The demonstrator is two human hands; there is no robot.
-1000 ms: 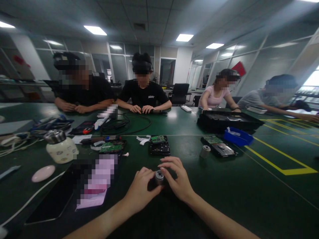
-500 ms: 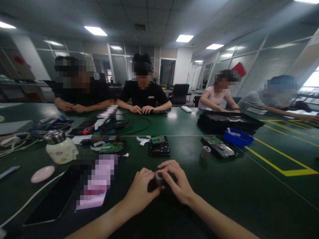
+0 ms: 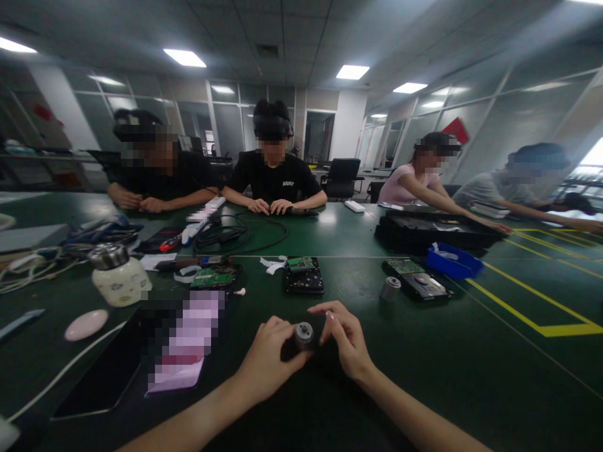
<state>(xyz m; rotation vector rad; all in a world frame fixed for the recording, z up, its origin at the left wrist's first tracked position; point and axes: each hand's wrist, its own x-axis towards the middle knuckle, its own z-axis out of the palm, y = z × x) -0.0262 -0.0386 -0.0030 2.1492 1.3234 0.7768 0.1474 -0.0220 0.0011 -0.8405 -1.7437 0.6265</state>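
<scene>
A small cylindrical metal motor [image 3: 304, 336], its round end with a central stub facing up, stands on the green table in front of me. My left hand [image 3: 272, 351] grips it from the left, thumb on the near side and fingers behind. Just right of the motor, apart from it, is my right hand [image 3: 347, 342], holding nothing, with its thumb and forefinger spread. Another, similar motor [image 3: 391, 288] stands farther off to the right, beside an opened hard drive [image 3: 421, 280]. A second hard drive [image 3: 304, 276] with a green circuit board lies straight ahead.
To the left are a phone [image 3: 98, 370], a cream bottle [image 3: 120, 279], a pink oval object [image 3: 86, 325] and another green circuit board [image 3: 211, 276]. A blue bin [image 3: 455, 262] and a black tray [image 3: 438, 233] lie right. Several people sit across the table.
My right hand has come off the top of the motor and drawn back to the right, uncovering its end. My left hand keeps its grip. A co-worker's arm now reaches over the black tray.
</scene>
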